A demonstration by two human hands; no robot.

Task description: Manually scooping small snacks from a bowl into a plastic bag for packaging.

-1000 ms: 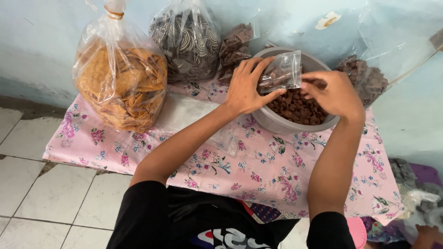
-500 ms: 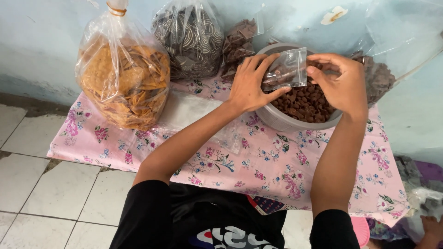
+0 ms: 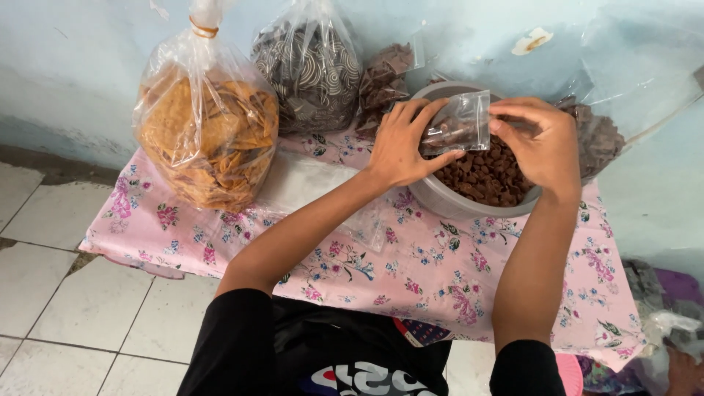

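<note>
— Over the grey bowl (image 3: 447, 202) of brown snack pieces (image 3: 484, 176), what do the hands hold?

— The left hand (image 3: 402, 147) has its grip clenched on a small clear pouch (image 3: 460, 125). The right hand (image 3: 539, 143) pinches the pouch's right edge.

— And the surface?

— It has a pink floral cloth (image 3: 440, 271); a bag of orange chips (image 3: 209, 132) stands at the left.

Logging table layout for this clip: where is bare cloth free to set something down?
Free: the floral cloth between the grey bowl and the near edge. Crowded: the wall side, with the orange chip bag, swirl-snack bag and bowl, where left hand and right hand hold a small bag.
</note>
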